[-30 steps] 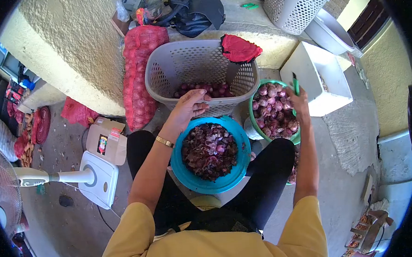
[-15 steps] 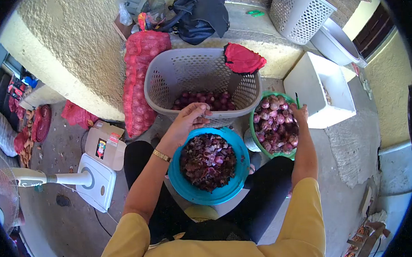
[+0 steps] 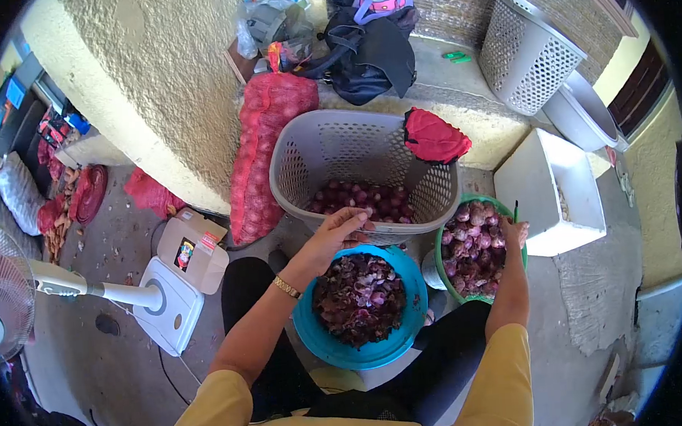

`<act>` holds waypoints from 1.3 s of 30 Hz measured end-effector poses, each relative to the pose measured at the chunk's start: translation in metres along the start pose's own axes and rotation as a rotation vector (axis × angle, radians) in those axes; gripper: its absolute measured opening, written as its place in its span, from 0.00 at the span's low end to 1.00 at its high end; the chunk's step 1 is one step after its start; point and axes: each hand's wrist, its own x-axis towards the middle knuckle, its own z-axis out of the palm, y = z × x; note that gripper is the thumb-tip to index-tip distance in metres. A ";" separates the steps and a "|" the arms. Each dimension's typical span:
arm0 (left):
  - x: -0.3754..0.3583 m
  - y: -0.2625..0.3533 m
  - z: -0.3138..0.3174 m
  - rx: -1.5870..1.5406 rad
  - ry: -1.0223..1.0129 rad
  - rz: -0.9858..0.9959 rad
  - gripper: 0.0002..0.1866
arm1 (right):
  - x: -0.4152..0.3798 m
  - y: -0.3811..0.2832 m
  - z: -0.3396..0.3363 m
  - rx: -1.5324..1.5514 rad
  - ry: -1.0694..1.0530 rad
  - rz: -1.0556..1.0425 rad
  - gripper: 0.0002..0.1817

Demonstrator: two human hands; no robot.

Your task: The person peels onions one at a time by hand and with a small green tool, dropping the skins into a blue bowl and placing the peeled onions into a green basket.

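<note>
My left hand [image 3: 340, 234] hovers over the near rim of the grey plastic laundry basket [image 3: 295, 142], its fingers loosely bent and apart with nothing visible in them. Red onions [image 3: 363, 199] lie at the bottom of that basket. Below my left hand, between my legs, stands a blue basin [image 3: 311, 339] of onion skins [image 3: 354, 309]. My right hand [image 3: 515, 235] is at the right edge of a green basket [image 3: 438, 263] full of unpeeled red onions [image 3: 470, 241]. It grips a small thin knife [image 3: 517, 210] that points upward; its fingers are partly hidden.
A red mesh sack of onions [image 3: 255, 167] leans by the wall on the left. A white box [image 3: 544, 194] stands at right, another perforated basket [image 3: 529, 56] behind it. A black bag [image 3: 372, 61] rests on the ledge. A fan [image 3: 122, 295] lies left beside a cardboard box [image 3: 192, 240].
The view has shifted, so everything sits lower and further right. My right hand has moved slightly down along the green basket's edge, still with the knife. My left hand stays near the grey basket's rim.
</note>
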 end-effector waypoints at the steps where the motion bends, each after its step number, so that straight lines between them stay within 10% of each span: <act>1: 0.001 -0.001 0.000 0.002 -0.006 0.000 0.17 | -0.002 0.000 -0.002 0.020 -0.013 0.019 0.43; 10: -0.001 -0.003 0.002 0.002 -0.037 0.016 0.17 | 0.025 0.011 -0.003 0.310 0.208 -0.043 0.49; 16: -0.004 -0.004 0.009 0.034 -0.069 0.039 0.17 | -0.092 -0.090 -0.097 1.104 -0.567 -0.539 0.27; 23: -0.013 -0.001 0.025 0.205 -0.301 0.402 0.37 | -0.259 -0.140 -0.167 0.865 -0.924 -0.421 0.57; 39: -0.020 -0.004 0.013 0.292 -0.292 0.481 0.32 | -0.312 -0.141 -0.130 0.865 -1.033 -0.504 0.33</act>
